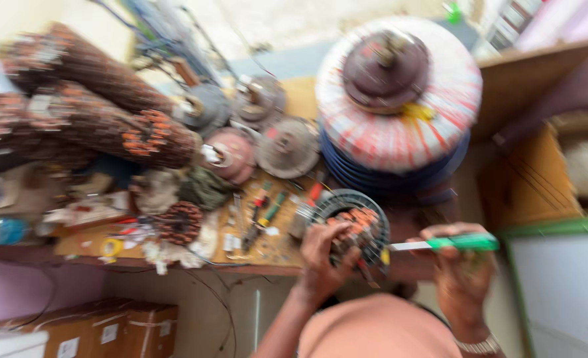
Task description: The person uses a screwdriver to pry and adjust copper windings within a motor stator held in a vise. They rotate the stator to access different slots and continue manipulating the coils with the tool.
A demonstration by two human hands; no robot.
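The picture is blurred by motion. My left hand (323, 255) grips a round dark motor stator (355, 222) with orange-copper windings, held at the front edge of the wooden workbench (95, 242). My right hand (459, 265) holds a green-handled tool (463, 242) whose pale flat blade points left toward the stator's rim. A metal watch band (479, 346) shows on the right wrist. My knee in pinkish cloth (373, 328) fills the bottom centre.
A stack of round fan motors (396, 99) stands behind the stator. Wound coil bundles (102, 113), small motor parts (287, 146) and hand tools (264, 215) litter the bench. Cardboard boxes (108, 328) sit below left, a wooden crate (539, 176) at right.
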